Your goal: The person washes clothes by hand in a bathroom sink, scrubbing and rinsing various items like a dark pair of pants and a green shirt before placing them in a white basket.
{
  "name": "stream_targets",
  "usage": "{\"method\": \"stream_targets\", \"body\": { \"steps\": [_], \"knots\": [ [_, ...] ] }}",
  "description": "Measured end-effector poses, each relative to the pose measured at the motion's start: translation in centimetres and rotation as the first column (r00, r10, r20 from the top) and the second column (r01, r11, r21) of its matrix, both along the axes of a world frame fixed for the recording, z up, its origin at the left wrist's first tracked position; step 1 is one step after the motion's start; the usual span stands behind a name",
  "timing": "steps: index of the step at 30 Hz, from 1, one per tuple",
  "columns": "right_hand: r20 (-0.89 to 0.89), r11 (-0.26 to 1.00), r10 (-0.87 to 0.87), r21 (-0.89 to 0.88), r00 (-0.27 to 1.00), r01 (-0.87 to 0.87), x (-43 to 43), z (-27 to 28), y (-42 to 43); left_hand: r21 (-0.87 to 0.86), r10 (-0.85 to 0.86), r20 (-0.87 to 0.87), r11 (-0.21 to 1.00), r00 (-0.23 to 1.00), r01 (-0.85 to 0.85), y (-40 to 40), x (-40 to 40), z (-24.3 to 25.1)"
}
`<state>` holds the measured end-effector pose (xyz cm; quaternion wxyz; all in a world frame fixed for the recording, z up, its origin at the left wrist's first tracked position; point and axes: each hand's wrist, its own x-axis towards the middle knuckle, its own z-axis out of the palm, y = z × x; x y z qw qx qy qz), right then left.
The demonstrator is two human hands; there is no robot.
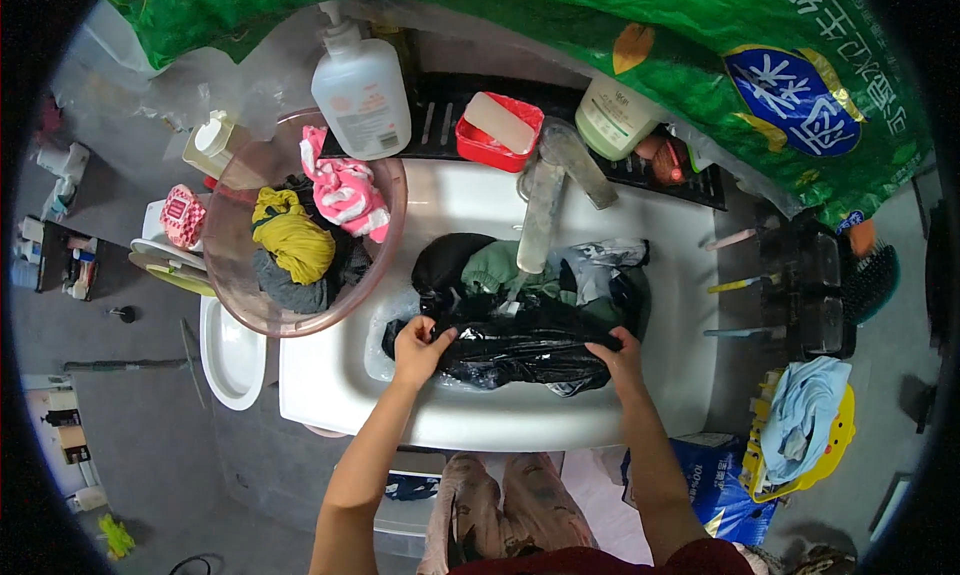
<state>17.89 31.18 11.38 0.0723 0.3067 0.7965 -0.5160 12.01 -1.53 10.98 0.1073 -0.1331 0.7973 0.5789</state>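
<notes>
My left hand [421,350] pinches the left end of a wet black garment [525,350] spread across the white sink [525,425]. At its right end my right hand [621,356] grips the same cloth between thumb and fingers. Behind it lie a green garment [491,266], a dark bundle [446,264] and a grey-and-white patterned cloth [600,271], all wet. The faucet [541,222] points down over them, and water seems to run from its spout. Suds show at the basin's left side.
A translucent pink basin [217,275] with yellow, grey and pink-white cloths overlaps the sink's back left. Behind the sink stand a pump bottle [361,99], a red soap dish [495,155] and a green tub [611,117]. Toothbrushes [739,284] and a yellow basket [832,455] are at right.
</notes>
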Motion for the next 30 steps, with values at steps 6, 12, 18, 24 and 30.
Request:
{"method": "stream_targets", "body": {
  "steps": [6,12,18,24,30],
  "knots": [
    [0.184,0.690,0.572,0.419,0.799,-0.591,-2.7,3.3,-5.4,-0.575,-0.335,-0.179,0.799,0.925,0.179,-0.4,0.7,3.3],
    [0.059,0.502,0.552,0.773,0.832,-0.388,-5.5,-3.6,-14.2,-0.817,-0.585,-0.160,0.530,0.795,0.226,3.6,-0.9,-3.6],
    [0.033,0.360,0.491,0.903,0.871,-0.237,-6.9,-9.2,-15.5,-0.815,-0.563,0.168,0.382,0.809,0.435,5.1,-3.0,-9.8],
    [-0.018,0.395,0.553,0.886,0.833,-0.243,-7.0,-9.0,-15.1,-0.838,-0.554,-0.186,0.520,0.812,0.162,4.3,-3.4,-11.9],
    [-0.203,0.746,0.485,0.604,0.851,-0.281,-5.3,-2.5,-9.1,-0.724,-0.258,-0.138,0.685,0.956,0.080,3.4,-2.0,-4.7]
  ]
}}
